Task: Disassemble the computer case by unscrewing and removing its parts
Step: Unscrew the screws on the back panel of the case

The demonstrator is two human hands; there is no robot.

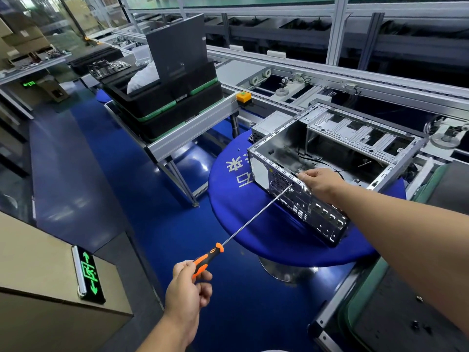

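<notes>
An open metal computer case [337, 158] lies on its side on a round blue table [243, 219]. My right hand [321, 182] grips the top edge of the case's rear panel. A long screwdriver [251, 223] with an orange and black handle is held at its handle by my left hand [189, 288]. Its tip touches the rear panel beside the fan grille [280, 180]. A black cable [319, 162] runs inside the case. A grey power supply [272, 124] sits behind the case.
Black trays with green edges [167, 102] are stacked on an aluminium stand to the left, with a dark panel [177, 47] standing upright in them. A conveyor line [330, 80] with a yellow button box [243, 97] runs behind. A cardboard box [50, 288] sits at lower left.
</notes>
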